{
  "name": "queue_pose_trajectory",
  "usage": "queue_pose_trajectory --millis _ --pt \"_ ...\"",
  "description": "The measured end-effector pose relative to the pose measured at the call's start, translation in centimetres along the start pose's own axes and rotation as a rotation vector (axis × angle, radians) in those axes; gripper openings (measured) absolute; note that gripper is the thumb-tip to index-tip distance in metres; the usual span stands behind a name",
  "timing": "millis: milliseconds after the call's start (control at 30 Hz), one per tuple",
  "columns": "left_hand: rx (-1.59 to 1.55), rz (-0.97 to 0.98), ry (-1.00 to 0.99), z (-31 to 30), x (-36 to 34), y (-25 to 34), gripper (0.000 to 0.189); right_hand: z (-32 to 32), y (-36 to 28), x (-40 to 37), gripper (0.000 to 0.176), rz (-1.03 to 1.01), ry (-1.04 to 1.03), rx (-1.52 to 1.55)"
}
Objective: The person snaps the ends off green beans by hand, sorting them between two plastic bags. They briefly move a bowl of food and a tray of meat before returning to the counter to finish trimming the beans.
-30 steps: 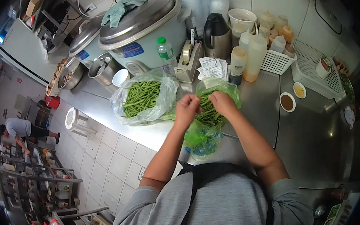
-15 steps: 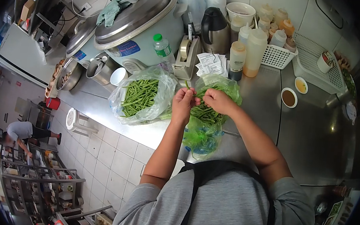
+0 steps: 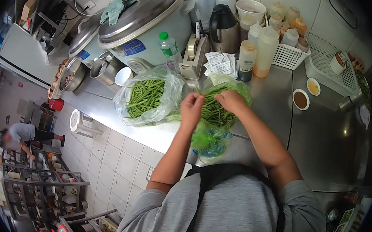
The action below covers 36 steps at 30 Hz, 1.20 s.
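On the steel counter [image 3: 266,105], straight ahead of the person, a thin green bag [image 3: 210,140] lies open with a heap of long, slim, dark green beans [image 3: 215,112] in it. The left hand [image 3: 192,108] is over the bag's nine o'clock edge, fingers curled shut, pinching one bean [image 3: 197,91] whose tip sticks up past the knuckles. The right hand [image 3: 231,101] sits at the bag's one o'clock side, fingers bent down onto the heap; whether it grips anything I cannot tell. At nine o'clock of the hands, a clear bag [image 3: 170,92] holds more beans, brighter green. A tape dispenser [image 3: 194,57] stands at twelve.
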<state>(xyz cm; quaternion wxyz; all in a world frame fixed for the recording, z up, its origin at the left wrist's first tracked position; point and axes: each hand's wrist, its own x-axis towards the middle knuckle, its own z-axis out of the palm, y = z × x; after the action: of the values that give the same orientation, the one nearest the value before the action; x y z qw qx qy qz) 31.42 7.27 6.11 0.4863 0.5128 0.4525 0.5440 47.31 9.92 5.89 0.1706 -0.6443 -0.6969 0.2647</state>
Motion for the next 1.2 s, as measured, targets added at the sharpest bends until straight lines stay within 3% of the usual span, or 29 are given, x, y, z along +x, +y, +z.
queue_pose_trajectory --millis 33,200,267,333,500,600,700,800,933,1033,1133,1200 --pt "0.045 -0.01 0.022 -0.8 0.4 0.1 0.005 -0.6 0.1 0.0 0.03 0.008 -0.074 -0.051" --pt "-0.234 -0.114 0.078 -1.1 0.9 1.0 0.008 0.5 2.2 2.0 0.018 -0.155 0.055 -0.074" --pt "-0.149 -0.131 0.0 -1.5 1.1 0.3 0.009 2.3 3.2 2.2 0.014 -0.274 0.138 -0.188" --pt "-0.075 -0.17 -0.011 -1.6 0.9 -0.1 0.007 2.8 3.2 2.2 0.013 -0.245 0.125 -0.213" --pt "0.352 0.014 -0.041 -1.2 1.1 -1.6 0.016 1.5 1.5 0.7 0.01 -0.345 0.152 -0.159" --pt "0.733 0.184 -0.119 -0.8 1.1 -2.3 0.024 0.4 0.3 0.1 0.009 -0.469 0.14 -0.002" --pt "0.722 0.183 -0.131 -0.1 0.8 -2.3 0.023 0.1 0.2 0.0 0.007 -0.504 0.247 0.234" --pt "0.744 0.222 -0.145 -0.1 1.1 -2.5 0.02 -0.5 0.5 -0.2 0.011 -0.375 0.231 0.468" --pt "0.49 0.061 -0.165 -0.1 1.5 -2.2 0.017 -0.6 1.2 0.7 0.015 -0.289 0.143 0.904" --pt "0.349 -0.018 -0.17 0.2 1.0 -0.4 0.016 -1.0 0.8 0.5 0.015 -0.271 0.139 0.898" --pt "0.406 0.01 -0.172 0.3 0.8 0.5 0.017 -1.9 -0.2 -0.5 0.015 -0.344 0.229 0.607" --pt "0.53 0.03 -0.169 0.2 0.8 1.3 0.017 -1.8 -0.3 -0.4 0.015 -0.504 0.38 0.364"
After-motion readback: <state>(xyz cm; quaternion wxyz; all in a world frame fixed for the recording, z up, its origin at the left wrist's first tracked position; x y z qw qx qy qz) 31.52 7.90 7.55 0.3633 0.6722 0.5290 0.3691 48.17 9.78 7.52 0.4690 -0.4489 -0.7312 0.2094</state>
